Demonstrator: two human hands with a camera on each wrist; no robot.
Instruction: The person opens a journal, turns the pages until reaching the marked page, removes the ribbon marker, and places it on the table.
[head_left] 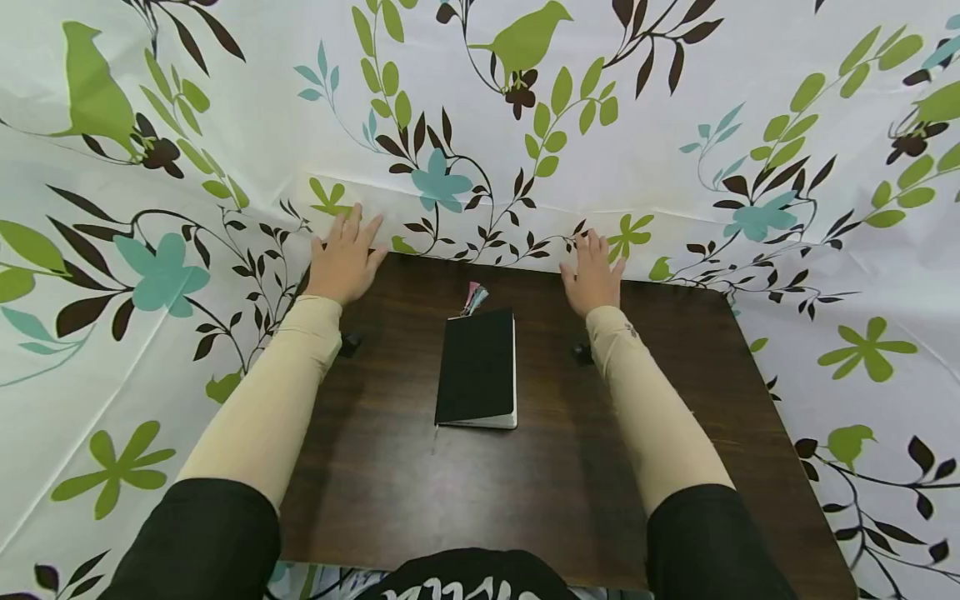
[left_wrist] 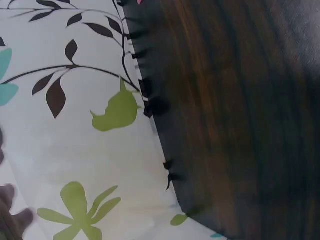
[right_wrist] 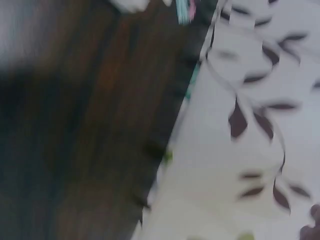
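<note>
Both arms reach forward over the dark wooden table (head_left: 540, 500). The left hand (head_left: 345, 260) holds nothing, its fingers spread and straight in front of the patterned cloth at the table's far left. On the other side, the right hand (head_left: 592, 277) is also free, fingers extended toward the cloth at the far edge. Between the forearms lies a black notebook (head_left: 476, 367), its cover slightly lifted at the near edge. Pink and pale blue tassels (head_left: 474, 297) stick out beyond its top end. Fingertips (left_wrist: 17, 220) show at the lower left of the left wrist view.
A white cloth (head_left: 645, 150) printed with birds, leaves and flowers hangs behind the table and along both sides. Small dark wrist-worn pieces show under the left forearm (head_left: 300, 350) and right forearm (head_left: 630, 367). The person's dark top shows at the table's near edge.
</note>
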